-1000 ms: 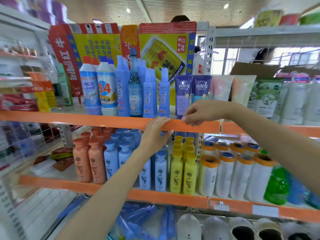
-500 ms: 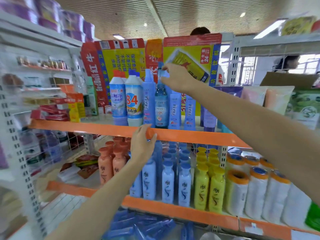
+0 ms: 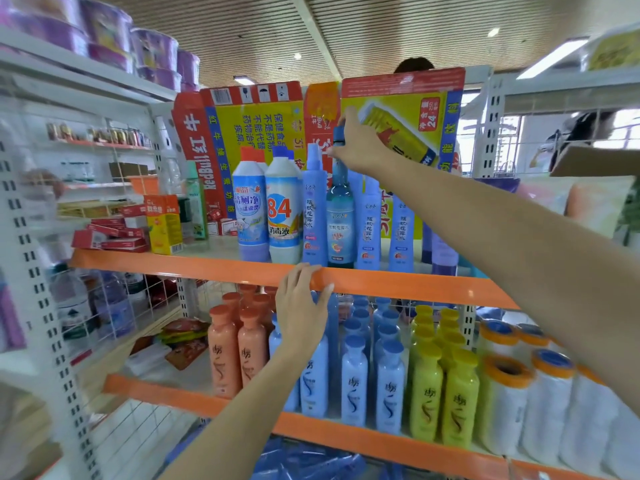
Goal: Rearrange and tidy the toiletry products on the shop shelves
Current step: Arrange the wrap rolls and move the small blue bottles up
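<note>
On the upper orange shelf [image 3: 398, 287] stands a row of bottles. A clear blue glass bottle [image 3: 340, 216] with a dark blue cap stands between light blue spray bottles [image 3: 314, 216]. My right hand [image 3: 356, 143] grips the top of that glass bottle around its cap. Left of them stand a white "84" disinfectant bottle [image 3: 284, 209] and a white-and-blue cleaner bottle [image 3: 250, 209]. My left hand [image 3: 303, 310] rests on the orange shelf edge, fingers curled over it. The lower shelf holds orange [image 3: 239, 351], blue [image 3: 353, 379] and yellow [image 3: 443, 393] shampoo bottles.
Flattened Red Bull cartons [image 3: 398, 112] stand behind the bottles. Red and yellow boxes [image 3: 138, 230] lie at the shelf's left. White rolls with orange caps [image 3: 540, 403] fill the lower right. Purple tubs [image 3: 114, 36] sit on top. A wire grid [image 3: 114, 306] bounds the left bay.
My right hand went from the shelf edge up to the cap of the blue glass bottle and now grips it. The view has moved closer. My left hand stays on the shelf edge.
</note>
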